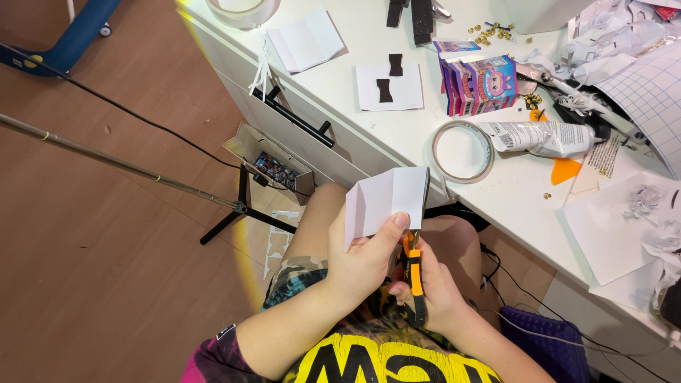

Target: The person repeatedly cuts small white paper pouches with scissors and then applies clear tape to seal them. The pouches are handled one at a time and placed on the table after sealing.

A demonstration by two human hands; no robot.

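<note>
Holding a folded white card [386, 202] above the lap, the left hand [365, 259] pinches it w/ thumb on front – the right hand [433, 291] is closed around orange-handled scissors [413, 266], blades at the card's right edge, near the white desk [340, 113].

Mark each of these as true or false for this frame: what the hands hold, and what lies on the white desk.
1. The left hand holds a folded white sheet of paper. True.
2. The right hand grips a pair of scissors with orange and black handles. True.
3. The paper is lying flat on the desk. False: it is held up over the person's lap, off the desk.
4. A ring of clear tape lies on the desk beside a squeezed white tube. True.
5. The colourful small box is held in the right hand. False: it stands on the desk.
</note>
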